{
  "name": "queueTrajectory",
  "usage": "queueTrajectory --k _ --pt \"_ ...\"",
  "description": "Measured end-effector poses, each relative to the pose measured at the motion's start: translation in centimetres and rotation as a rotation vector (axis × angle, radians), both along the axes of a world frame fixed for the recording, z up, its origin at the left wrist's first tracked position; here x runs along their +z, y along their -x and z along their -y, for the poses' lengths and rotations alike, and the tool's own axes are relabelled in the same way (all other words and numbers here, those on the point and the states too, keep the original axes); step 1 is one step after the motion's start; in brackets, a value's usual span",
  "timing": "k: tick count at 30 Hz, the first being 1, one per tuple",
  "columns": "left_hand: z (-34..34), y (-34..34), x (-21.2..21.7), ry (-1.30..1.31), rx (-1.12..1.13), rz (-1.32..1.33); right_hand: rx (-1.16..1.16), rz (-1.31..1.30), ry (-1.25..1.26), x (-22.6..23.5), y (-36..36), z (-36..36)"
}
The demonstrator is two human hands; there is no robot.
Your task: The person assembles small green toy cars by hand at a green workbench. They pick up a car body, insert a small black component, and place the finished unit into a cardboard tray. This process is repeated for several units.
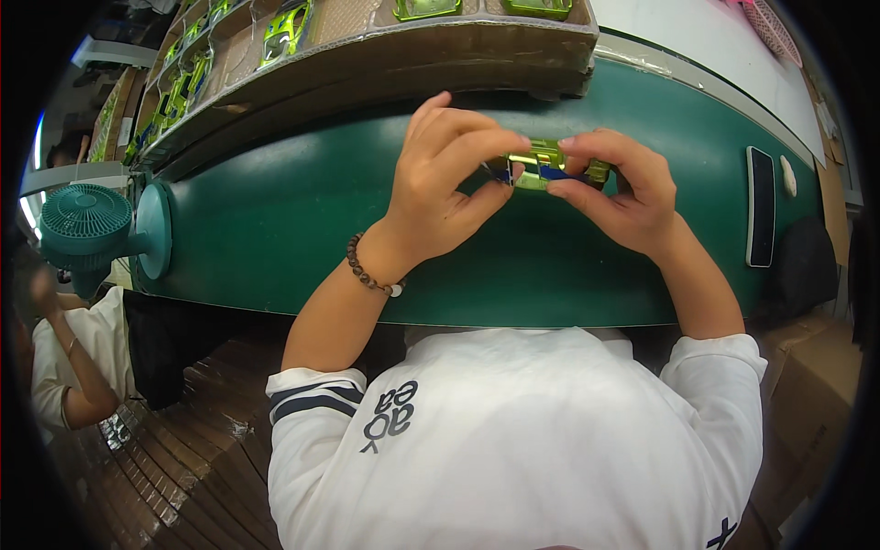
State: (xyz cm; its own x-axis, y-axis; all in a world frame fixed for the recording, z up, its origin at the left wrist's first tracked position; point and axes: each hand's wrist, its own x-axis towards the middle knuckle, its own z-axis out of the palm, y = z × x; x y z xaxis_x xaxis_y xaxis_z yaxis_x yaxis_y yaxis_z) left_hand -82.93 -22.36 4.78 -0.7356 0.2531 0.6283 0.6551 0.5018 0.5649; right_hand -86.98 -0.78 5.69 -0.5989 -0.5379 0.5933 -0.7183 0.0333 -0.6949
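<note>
A: Head view, quick rundown pls. Hands?

B: Left hand point(449, 179) and right hand point(619, 188) both up over the green belt point(302, 229), meeting at a small shiny yellow-green toy car point(543, 165). Left thumb + forefinger pinched on the car's left end, other fingers curled above it. Right thumb under, forefinger on top, closed on the right end. So both hands shut tight round it, car betw. them, held just above the belt surface, centre-top of frame. A dark blue part shows on the car's underside; can't tell what it is.

A: Anything on the wrists?

B: Brown bead bracelet point(367, 270) on the left wrist. White sleeves w/ dark stripes lower down.

A: Around the hands?

B: Just beyond them, a cardboard tray point(385, 60) w/ compartments, more yellow-green cars point(286, 29) sitting in them; it runs off to the upper left. Right side of the belt: a dark phone point(760, 206) lying flat, small white oblong thing point(788, 174) near it. Far left: teal desk fan point(96, 225) at the belt's end. Below it another person point(69, 357) in a white top, arm bent, well apart from the car.
</note>
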Motion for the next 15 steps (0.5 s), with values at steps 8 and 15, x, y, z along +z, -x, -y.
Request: queueTrajectory --k 8,15 --pt "0.8 -0.8 1.7 -0.425 -0.313 0.726 -0.095 0.889 0.09 3.5 -2.0 0.6" --pt "2.5 -1.1 2.7 -0.646 -0.582 1.166 -0.008 1.142 -0.015 4.5 -2.2 0.3"
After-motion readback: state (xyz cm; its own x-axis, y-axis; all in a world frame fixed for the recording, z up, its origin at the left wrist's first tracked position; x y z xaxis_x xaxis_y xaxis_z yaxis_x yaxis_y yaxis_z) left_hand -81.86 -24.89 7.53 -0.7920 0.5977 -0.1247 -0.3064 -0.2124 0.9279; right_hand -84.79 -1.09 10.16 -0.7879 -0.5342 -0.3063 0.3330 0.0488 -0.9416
